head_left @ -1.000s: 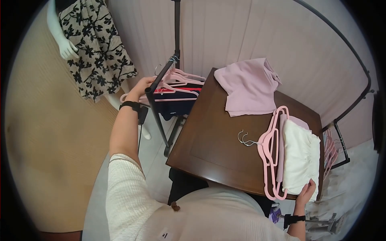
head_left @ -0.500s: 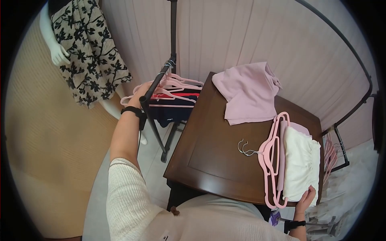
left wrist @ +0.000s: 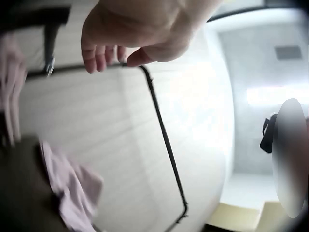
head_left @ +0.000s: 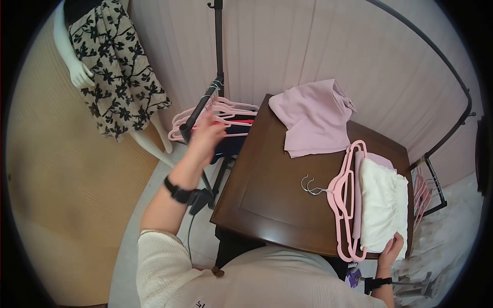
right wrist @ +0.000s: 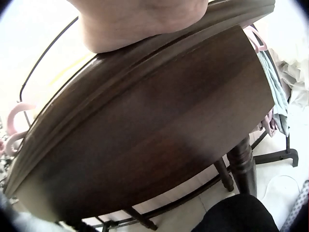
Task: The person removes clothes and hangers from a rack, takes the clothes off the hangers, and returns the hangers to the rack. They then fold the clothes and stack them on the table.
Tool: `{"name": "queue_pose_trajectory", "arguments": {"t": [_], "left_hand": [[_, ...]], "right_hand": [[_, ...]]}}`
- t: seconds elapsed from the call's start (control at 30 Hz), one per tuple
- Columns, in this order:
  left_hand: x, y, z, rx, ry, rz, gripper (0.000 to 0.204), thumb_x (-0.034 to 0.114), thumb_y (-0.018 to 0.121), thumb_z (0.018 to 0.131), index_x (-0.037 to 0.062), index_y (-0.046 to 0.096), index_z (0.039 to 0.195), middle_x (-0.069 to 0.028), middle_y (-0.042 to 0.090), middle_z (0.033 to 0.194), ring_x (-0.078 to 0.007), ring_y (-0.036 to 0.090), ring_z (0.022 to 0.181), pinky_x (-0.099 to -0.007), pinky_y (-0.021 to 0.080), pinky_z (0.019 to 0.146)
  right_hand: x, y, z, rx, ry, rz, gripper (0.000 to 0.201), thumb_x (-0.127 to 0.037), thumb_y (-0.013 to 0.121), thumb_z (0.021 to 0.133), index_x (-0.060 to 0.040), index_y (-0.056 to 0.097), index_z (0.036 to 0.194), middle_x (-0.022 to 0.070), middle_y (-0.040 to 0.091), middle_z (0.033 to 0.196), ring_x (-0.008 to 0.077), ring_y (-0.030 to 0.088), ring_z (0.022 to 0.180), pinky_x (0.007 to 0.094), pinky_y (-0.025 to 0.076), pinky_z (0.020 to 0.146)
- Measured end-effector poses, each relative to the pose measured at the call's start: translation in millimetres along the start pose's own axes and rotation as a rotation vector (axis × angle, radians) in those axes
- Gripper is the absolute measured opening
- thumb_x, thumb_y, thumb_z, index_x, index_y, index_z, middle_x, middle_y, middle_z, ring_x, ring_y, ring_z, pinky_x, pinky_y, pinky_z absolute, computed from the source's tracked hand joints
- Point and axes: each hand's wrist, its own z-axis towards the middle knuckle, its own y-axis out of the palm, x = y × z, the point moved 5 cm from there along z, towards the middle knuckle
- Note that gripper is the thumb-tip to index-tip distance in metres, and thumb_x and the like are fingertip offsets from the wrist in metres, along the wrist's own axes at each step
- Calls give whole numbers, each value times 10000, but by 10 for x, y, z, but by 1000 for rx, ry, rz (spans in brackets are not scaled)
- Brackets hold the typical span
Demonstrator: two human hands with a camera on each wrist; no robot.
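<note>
My left hand (head_left: 206, 136) is raised beside the black garment rack (head_left: 201, 106), in front of its pink hangers (head_left: 233, 111). In the left wrist view its fingers (left wrist: 100, 58) hang loosely bent, with nothing in them. At the table's front right corner my right hand (head_left: 391, 252) rests on the edge of a folded white garment (head_left: 381, 205). Two pink hangers (head_left: 339, 192) with metal hooks lie left of that garment, and a folded lilac garment shows under it. A second lilac garment (head_left: 314, 120) lies loosely folded at the back of the brown table (head_left: 267, 190).
A mannequin in a black-and-beige floral skirt (head_left: 118, 72) stands at the left. Dark and red clothes hang on the left rack, close to the table's left edge. Another black rack (head_left: 436, 185) with pink hangers stands past the table's right side.
My left hand has come off the far side of the rack bar, moving right and toward me. The view shifted slightly. My right hand has stayed on the white garment.
</note>
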Motion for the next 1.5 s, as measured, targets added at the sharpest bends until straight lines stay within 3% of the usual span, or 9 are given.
{"name": "queue_pose_trajectory", "arguments": {"t": [0.1,0.27,0.47,0.53,0.6,0.73,0.9,1.07,1.5], "left_hand": [[-803,-23,698,131,-290,-70,387,41,543,751,52,403,1112,-129,424,1167,-296,456,1032,-506,271,961],[-933,-343,1434,630,-330,142,684,73,537,758,61,196,1351,-178,475,1137,-279,564,907,-370,500,716],[-1219,-394,2164,330,-67,62,370,19,536,739,-9,477,1104,-144,568,935,-255,594,651,-371,504,450],[-1158,-329,2045,-134,-131,-21,268,-1,527,715,-3,516,982,-127,566,948,-226,597,729,-353,507,501],[-1208,-363,1988,-100,-255,-18,266,14,534,690,41,554,954,-127,553,992,-219,584,790,-393,501,619],[-465,285,685,260,-224,180,443,74,503,723,97,483,1165,-113,516,1087,-181,503,991,-440,370,903],[-449,684,-289,-234,-174,230,599,140,540,777,112,337,1340,-63,418,1279,-159,396,1161,-383,306,964],[-455,1479,-1498,-785,2,397,350,16,503,826,35,509,1175,-64,493,1212,-156,508,1053,-268,402,888],[-392,2133,-2875,-1134,304,789,231,61,523,829,30,591,1048,-95,611,927,-171,589,872,-271,463,774]], "right_hand": [[0,-4,5,2,4,-11,273,-77,408,857,51,457,1094,195,481,1085,339,452,1031,382,329,929],[-20,-11,7,18,-7,25,253,-63,418,847,39,465,1073,193,483,1074,333,459,1020,381,354,907],[5,8,-4,38,46,88,257,-30,441,820,34,474,1066,193,489,1065,337,469,1004,386,364,898],[-23,-13,1,65,-9,25,265,-25,464,795,32,486,1054,195,506,1039,352,468,998,398,362,895],[-32,-26,12,74,-23,14,269,-32,479,784,32,490,1045,194,516,1040,359,469,993,412,358,899],[-42,-75,25,112,-7,196,263,-34,502,773,16,492,1031,178,504,1046,333,474,1003,386,359,900],[-274,-245,162,213,52,272,219,-24,528,770,-13,481,984,142,485,987,281,472,963,337,370,862],[-1734,-47,392,-431,-217,280,280,-128,589,739,17,530,972,222,590,868,358,576,831,384,470,709],[-1779,521,297,-669,-224,-6,165,-142,504,787,14,530,835,222,607,746,373,606,730,429,481,641]]}}
